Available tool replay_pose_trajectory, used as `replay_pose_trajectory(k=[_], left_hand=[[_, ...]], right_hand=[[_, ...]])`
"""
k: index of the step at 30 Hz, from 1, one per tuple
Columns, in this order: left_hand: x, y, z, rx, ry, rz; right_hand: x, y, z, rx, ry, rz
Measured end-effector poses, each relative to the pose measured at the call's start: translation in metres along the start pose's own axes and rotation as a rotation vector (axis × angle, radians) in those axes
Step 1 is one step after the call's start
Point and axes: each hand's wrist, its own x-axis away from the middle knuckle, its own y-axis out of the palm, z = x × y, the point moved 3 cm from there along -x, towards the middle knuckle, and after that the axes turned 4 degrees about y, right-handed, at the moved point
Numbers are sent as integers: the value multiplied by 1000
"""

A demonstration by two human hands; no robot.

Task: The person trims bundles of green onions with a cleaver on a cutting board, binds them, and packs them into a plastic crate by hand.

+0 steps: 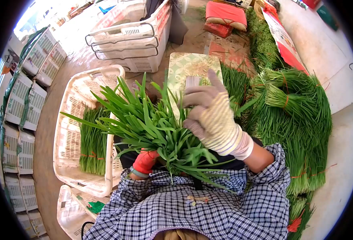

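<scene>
A loose bunch of green chives (152, 120) with broad leaf ends fanned upward lies over my lap. My left hand (146, 161), with red at the wrist, is wrapped round its lower part; the leaves hide most of those fingers. Just right of the leaves, my right hand (214, 116) is raised in a pale striped glove with grey fingers. Its index finger points up and the others are bent but apart, with nothing visible in them. Behind that hand stands a patterned board (194, 64) strewn with plant scraps.
On the left, a white plastic basket (66, 140) holds a tied chive bundle (92, 140). Piled tied chives (290, 120) line the right side by the wall. Stacked white crates (144, 56) stand ahead, and more crates (20, 104) at far left. A red-covered sack (226, 16) lies behind.
</scene>
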Motion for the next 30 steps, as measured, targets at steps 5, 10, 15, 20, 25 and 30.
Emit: replay_pose_trajectory(k=[5, 10, 15, 20, 25, 30], left_hand=[[13, -5, -2, -23, -25, -24], [17, -6, -1, -29, -34, -32], [3, 5, 7, 28, -23, -37], [-4, 12, 13, 77, -22, -31], [-6, 10, 12, 94, -14, -27], [-1, 2, 11, 88, -23, -29]], right_hand=[[1, -48, 12, -883, 134, 243], [-24, -83, 0, -572, -137, -5], [-44, -43, -10, 75, -154, -206], [-38, 7, -16, 70, -379, -397], [-24, 17, -14, 3, -231, 19], [-24, -54, 10, -763, -100, 31]])
